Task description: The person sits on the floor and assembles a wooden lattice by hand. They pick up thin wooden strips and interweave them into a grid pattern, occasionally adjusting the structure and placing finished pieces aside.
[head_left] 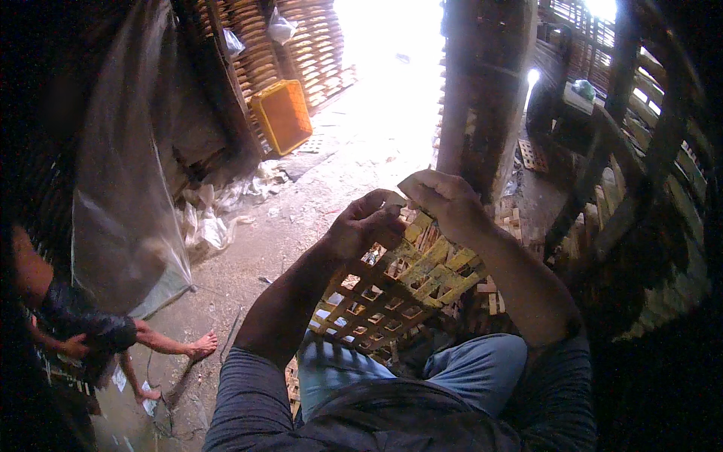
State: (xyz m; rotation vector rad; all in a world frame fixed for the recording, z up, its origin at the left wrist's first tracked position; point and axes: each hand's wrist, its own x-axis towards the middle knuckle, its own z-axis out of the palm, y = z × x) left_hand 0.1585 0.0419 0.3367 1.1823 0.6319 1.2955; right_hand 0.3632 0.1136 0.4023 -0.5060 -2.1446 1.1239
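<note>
A woven lattice [433, 277] of flat, pale yellow and brown strips, apparently bamboo, stands over my lap with square gaps in its weave. Just beyond its far edge, my left hand [367, 226] is closed, thumb and fingers pinching a pale flat strip [394, 199]. Close beside it on the right, my right hand [446, 203] has its fingers curled round another pale strip end [409, 186]. Whether both ends belong to one strip I cannot tell. The far edge of the lattice is partly hidden beneath my hands.
An orange plastic crate [282, 118] leans against a slatted wall by the bright doorway. Translucent plastic sheeting [124, 173] hangs at left. A person's bare foot [202, 346] rests on the floor there. A thick wooden post [486, 90] stands ahead; more lattice pieces lie at right.
</note>
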